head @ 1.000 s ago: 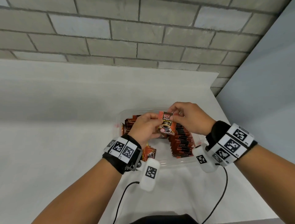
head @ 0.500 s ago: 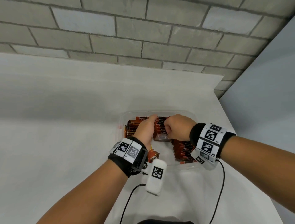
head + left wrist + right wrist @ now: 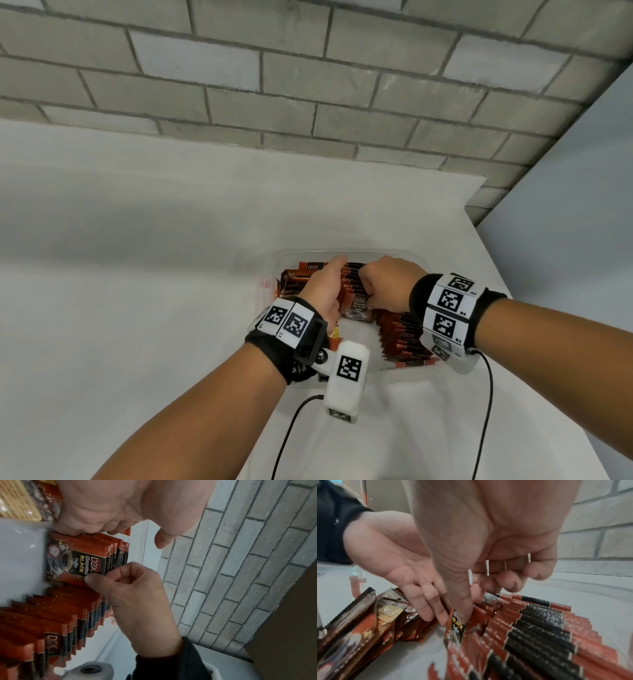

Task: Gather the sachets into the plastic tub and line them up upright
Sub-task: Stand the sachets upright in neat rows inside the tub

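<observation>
Both hands are down inside the tub [image 3: 424, 263], close together. The right hand [image 3: 385, 282] is curled, its thumb and fingers pinching the top edge of the front sachet [image 3: 358, 308], which stands upright at the head of a row [image 3: 118, 550] running away from the hands. The left hand [image 3: 323, 291] has its fingers nearly straight, their tips pressed against the left edge of that same row, gripping nothing. Under and behind the right wrist a second row of sachets [image 3: 406, 339] stands upright along the tub's right side. To the left of the left hand more sachets [image 3: 294, 284] lie leaning or flat against the tub's left wall. The tub sits on a white table [image 3: 137, 308] with a brick wall [image 3: 308, 85] beyond it.
</observation>
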`<state>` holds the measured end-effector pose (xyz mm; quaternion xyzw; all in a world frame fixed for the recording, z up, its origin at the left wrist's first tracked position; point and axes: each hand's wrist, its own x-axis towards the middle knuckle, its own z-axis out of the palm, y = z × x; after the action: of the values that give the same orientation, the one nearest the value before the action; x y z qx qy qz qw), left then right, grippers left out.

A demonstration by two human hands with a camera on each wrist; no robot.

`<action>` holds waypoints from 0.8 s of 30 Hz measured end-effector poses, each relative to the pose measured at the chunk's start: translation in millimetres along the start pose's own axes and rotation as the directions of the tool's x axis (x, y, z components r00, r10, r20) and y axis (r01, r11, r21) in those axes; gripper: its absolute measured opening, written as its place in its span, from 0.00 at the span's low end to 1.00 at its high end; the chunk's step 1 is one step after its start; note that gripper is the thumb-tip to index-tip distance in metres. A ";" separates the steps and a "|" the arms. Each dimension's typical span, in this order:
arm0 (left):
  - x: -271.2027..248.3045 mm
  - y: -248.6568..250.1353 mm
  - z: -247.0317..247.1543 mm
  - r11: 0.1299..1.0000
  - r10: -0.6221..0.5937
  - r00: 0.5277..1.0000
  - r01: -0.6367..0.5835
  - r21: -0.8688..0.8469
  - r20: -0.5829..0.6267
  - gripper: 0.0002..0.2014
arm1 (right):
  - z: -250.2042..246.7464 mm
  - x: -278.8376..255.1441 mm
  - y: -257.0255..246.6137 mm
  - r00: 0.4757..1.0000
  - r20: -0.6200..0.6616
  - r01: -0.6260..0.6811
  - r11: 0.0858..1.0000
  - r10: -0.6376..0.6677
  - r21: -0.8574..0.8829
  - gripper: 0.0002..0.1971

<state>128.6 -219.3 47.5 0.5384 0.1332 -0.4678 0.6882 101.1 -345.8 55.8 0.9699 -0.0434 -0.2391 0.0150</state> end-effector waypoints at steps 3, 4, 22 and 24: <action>2.3 0.3 -0.7 1.000 -0.011 1.000 0.011 -0.012 0.025 0.16 | 0.6 -3.9 3.9 1.000 -0.030 -0.001 0.998 0.003 0.067 0.09; 5.0 -0.1 -1.4 1.000 -0.010 0.999 0.011 -0.024 0.033 0.15 | 0.7 -6.3 4.6 0.999 -0.038 -0.001 0.996 0.005 0.086 0.09; 23.7 -3.4 0.6 0.999 -0.018 1.000 0.017 -0.031 -0.019 0.18 | 6.6 -7.1 -10.7 0.943 0.319 0.130 0.988 -0.098 -0.079 0.15; 24.8 -5.1 0.4 1.000 -0.014 1.000 0.014 -0.017 -0.014 0.18 | 8.5 -5.7 -9.6 0.942 0.325 0.121 0.988 -0.084 -0.095 0.15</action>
<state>137.6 -232.0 27.4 0.5349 0.1455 -0.4676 0.6885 92.8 -335.8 50.4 0.9168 0.0190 -0.3958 0.0504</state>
